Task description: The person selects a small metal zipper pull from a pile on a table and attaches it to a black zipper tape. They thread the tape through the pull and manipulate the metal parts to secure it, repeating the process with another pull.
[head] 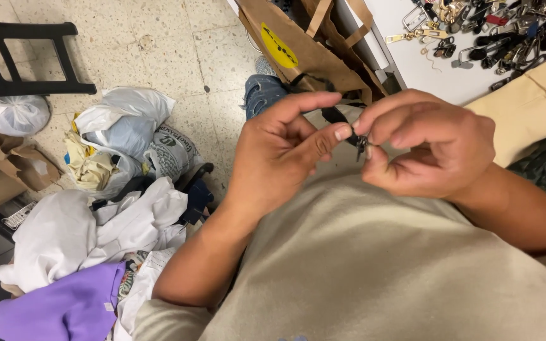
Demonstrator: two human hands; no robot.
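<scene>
You held a small black zipper slider (361, 145) in front of your chest, above your beige shirt (374, 265). Your left hand (279, 158) pinched the black strap (334, 115) leading to it, grip closed between thumb and forefinger. Your right hand (428, 148) had its grip shut on the slider itself, fingertips pressed together.

Behind your hands stood a brown paper bag (304, 47) with a round yellow label on its side. On the white surface (424, 69) at upper right lay a heap of metal zipper pulls (494, 31) beside a tan cloth (532, 104). On the floor to your left sat tied white plastic bags (124, 120), a printed grey sack (169, 155), white clothing (83, 233) and a purple garment (64, 306).
</scene>
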